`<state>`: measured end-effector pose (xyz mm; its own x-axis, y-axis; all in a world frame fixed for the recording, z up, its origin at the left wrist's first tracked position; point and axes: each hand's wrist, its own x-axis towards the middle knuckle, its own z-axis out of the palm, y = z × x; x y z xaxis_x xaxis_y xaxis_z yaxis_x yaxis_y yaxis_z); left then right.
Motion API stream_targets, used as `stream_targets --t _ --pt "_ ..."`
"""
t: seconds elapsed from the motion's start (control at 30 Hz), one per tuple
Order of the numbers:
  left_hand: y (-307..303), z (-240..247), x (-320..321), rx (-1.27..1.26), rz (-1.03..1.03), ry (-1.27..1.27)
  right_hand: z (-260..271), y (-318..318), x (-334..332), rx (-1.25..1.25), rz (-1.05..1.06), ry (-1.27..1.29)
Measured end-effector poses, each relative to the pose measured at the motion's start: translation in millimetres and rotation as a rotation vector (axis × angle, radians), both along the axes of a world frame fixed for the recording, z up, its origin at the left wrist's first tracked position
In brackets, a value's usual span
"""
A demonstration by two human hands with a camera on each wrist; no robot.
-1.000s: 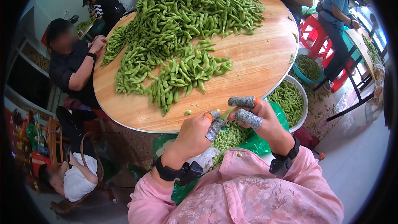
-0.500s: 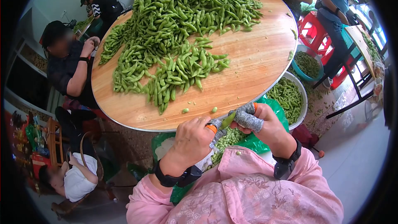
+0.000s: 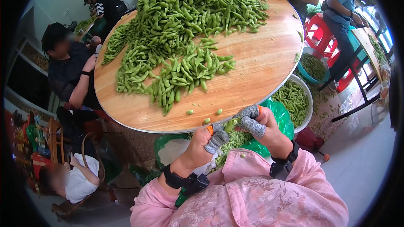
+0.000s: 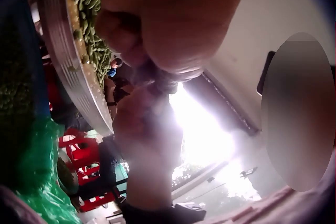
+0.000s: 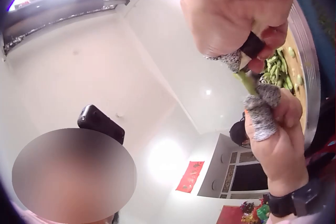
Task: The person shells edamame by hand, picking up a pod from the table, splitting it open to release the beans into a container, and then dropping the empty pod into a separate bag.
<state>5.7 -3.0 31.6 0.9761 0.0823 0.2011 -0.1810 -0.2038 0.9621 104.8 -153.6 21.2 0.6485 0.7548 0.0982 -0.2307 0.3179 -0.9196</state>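
A green edamame pod (image 3: 230, 125) is pinched between both hands at the table's near edge. My left hand (image 3: 200, 145) grips one end, thumb and finger in grey knit sleeves with an orange band. From the other side my right hand (image 3: 271, 132) pinches the pod with similar grey sleeves. The right wrist view shows the pod (image 5: 245, 83) stretched between the sleeved fingertips of both hands. Under the hands lies a heap of shelled beans (image 3: 231, 142), partly covered by them. A few loose beans (image 3: 219, 111) rest near the table edge.
A large pile of edamame pods (image 3: 181, 21) covers much of the round wooden table (image 3: 261, 67). Green plastic (image 3: 277, 111) and a white basin (image 3: 309, 109) of pods stand at right. A blue-green basin (image 3: 324, 73) and red stools (image 3: 317, 31) are farther back. Other people sit around.
Both hands have come slightly lower and keep working on the pod, the fingers shifting along it. Additional loose beans now lie on the table's near edge. The person at left has moved their hands.
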Motion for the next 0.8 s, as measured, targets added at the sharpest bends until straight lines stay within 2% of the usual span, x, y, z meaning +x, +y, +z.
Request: stream_targets --t 0.03,0.07,0.13,0.23,0.37,0.43,0.47,0.53,0.57,0.67,0.8 --pt "0.3 -4.7 -1.5 -0.162 0.000 0.052 -5.1 1.7 0.6 0.064 0.014 0.005" --pt "1.7 -9.4 -3.2 -0.162 0.000 0.051 -9.7 3.3 1.0 0.128 0.028 0.010" --pt "5.6 -15.0 -5.6 -0.844 -0.173 0.309 -18.0 7.6 0.9 0.171 0.024 0.037" --pt "-0.9 -9.9 -4.0 -0.977 -0.127 0.321 -16.9 6.6 0.0 0.175 0.035 0.068" --pt "0.7 -5.5 -3.2 -0.953 -0.053 0.349 -3.0 2.4 -2.2 0.021 -0.011 -0.002" --pt "-0.9 -0.7 -1.9 -0.366 0.000 0.131 4.1 2.6 -3.2 -0.065 -0.023 -0.077" --pt "-4.2 4.2 -1.1 -0.365 0.007 0.128 7.5 3.7 -3.9 -0.147 -0.037 -0.154" --pt "-11.3 14.6 2.5 -0.140 0.082 0.097 14.7 5.1 -9.5 -0.134 -0.027 -0.166" --pt "-5.4 11.7 3.0 -0.016 0.039 0.095 17.1 5.4 -11.6 -0.127 -0.022 -0.172" --pt "3.0 6.3 0.7 -0.120 -0.061 0.059 18.9 2.9 -10.2 -0.118 0.025 -0.305" --pt "-1.0 8.5 -1.1 -0.085 0.011 0.051 18.3 3.9 -8.3 -0.119 0.040 -0.389"
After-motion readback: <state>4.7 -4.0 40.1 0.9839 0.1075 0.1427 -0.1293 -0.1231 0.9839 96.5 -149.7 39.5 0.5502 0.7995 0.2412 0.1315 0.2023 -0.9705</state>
